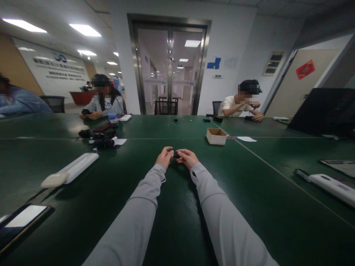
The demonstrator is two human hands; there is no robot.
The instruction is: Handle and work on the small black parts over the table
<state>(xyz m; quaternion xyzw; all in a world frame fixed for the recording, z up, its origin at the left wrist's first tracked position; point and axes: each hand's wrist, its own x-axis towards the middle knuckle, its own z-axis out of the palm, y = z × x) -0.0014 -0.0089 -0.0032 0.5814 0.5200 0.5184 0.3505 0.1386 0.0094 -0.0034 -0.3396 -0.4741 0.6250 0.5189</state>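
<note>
Both arms, in light grey sleeves, reach forward over the green table (177, 229). Between my fingertips is a small black object with a shiny metal end (175, 155); it is too small for me to tell its kind. My right hand (188, 159) pinches the black part between thumb and fingers. At the metal end, the thumb and fingers of my left hand (164, 157) close in a pinch. Fingers cover part of the object. The two hands nearly meet, just above the tabletop.
An open cardboard box (216, 137) stands beyond my right hand. Black gear (102, 140) and a bottle (112, 113) are at the far left. A white device (80, 166) and a phone (24, 221) lie nearer left. People sit across the table.
</note>
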